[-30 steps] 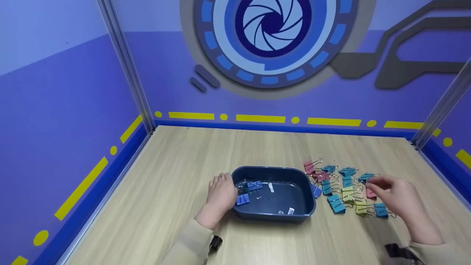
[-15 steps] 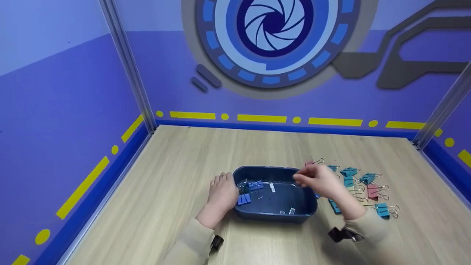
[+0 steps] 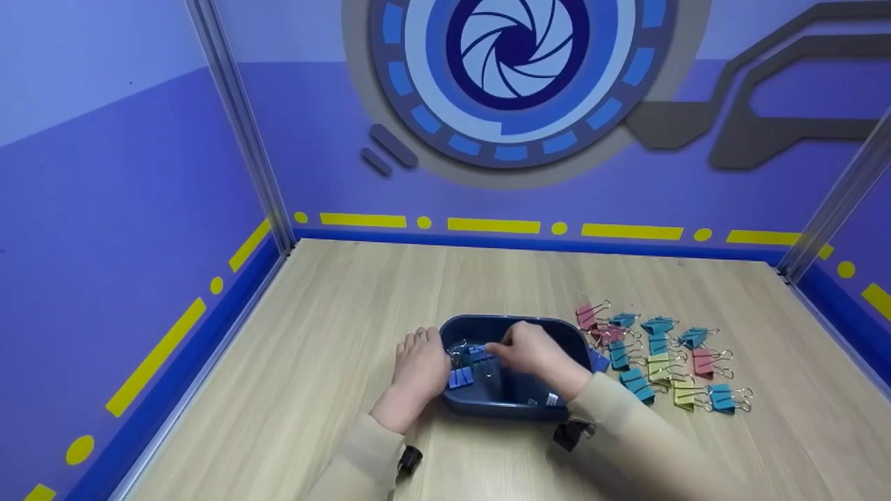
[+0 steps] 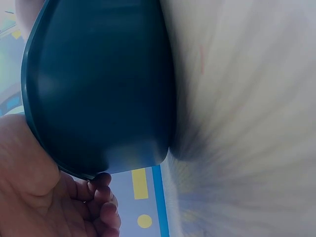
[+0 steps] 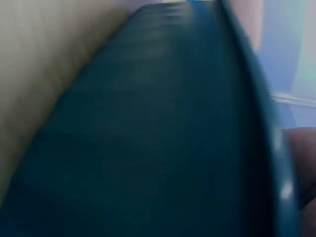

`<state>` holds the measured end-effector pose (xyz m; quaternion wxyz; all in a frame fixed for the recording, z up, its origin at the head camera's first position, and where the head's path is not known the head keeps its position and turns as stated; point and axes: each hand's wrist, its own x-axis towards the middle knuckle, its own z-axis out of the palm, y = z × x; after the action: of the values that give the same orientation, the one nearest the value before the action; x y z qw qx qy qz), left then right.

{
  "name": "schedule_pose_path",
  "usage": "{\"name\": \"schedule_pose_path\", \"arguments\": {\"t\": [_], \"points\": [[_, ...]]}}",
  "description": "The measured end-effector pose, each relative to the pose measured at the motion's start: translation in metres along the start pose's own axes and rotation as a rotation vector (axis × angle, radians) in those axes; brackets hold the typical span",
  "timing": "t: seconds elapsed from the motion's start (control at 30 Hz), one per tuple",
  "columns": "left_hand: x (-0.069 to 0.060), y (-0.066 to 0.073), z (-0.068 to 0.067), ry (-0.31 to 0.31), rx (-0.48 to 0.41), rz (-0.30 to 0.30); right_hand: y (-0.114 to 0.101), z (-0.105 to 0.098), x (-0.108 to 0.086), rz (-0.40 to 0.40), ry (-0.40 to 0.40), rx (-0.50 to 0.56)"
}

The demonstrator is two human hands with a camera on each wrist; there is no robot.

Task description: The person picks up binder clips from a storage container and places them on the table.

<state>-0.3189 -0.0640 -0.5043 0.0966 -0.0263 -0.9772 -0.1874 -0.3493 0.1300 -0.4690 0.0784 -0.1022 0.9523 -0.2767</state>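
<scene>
At the left end of a dark blue plastic box (image 3: 515,412), my left hand (image 3: 421,362) holds the rim, and the left wrist view shows its fingers (image 4: 106,210) curled at the box's outer side. My right hand (image 3: 532,351) reaches down into the box. Its fingertips are at a blue binder clip (image 3: 478,353); whether they pinch it is hidden. A second blue binder clip (image 3: 460,378) lies near the left end, beside a dark clip (image 3: 459,353) partly hidden there. In the right wrist view the box wall (image 5: 148,123) fills most of the picture, blurred.
Right of the box lies a group of binder clips: pink (image 3: 708,363), teal (image 3: 722,397), yellow (image 3: 684,394) and a blue one (image 3: 598,360) against its right end. A wooden tabletop (image 3: 348,299) bears everything. Blue printed walls (image 3: 139,243) enclose it.
My right hand has moved left from the clip group, over the box's right end, down into the box to the blue clip. My left hand stays at the rim. The clips look unmoved.
</scene>
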Motion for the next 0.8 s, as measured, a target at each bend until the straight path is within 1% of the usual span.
{"name": "schedule_pose_path", "arguments": {"t": [0.17, 0.3, 0.43, 0.5, 0.63, 0.8], "points": [[0.0, 0.0, -0.001, 0.002, 0.003, 0.007, -0.01, 0.014, 0.009, -0.018, 0.034, -0.126], [0.0, 0.0, 0.0, 0.001, 0.002, 0.007, -0.012, 0.02, 0.015, -0.041, 0.061, -0.183], [0.0, 0.0, 0.001, 0.006, -0.004, 0.007, -0.006, 0.018, 0.015, -0.097, 0.088, -0.212], [0.0, 0.0, 0.002, 0.019, 0.001, 0.01, -0.002, 0.014, 0.014, -0.13, 0.084, -0.222], [-0.001, -0.001, 0.002, 0.046, 0.015, 0.015, 0.01, 0.007, 0.012, -0.179, 0.06, -0.188], [0.0, 0.0, 0.003, 0.041, 0.018, 0.009, 0.026, 0.004, 0.011, -0.227, 0.047, -0.072]]}}
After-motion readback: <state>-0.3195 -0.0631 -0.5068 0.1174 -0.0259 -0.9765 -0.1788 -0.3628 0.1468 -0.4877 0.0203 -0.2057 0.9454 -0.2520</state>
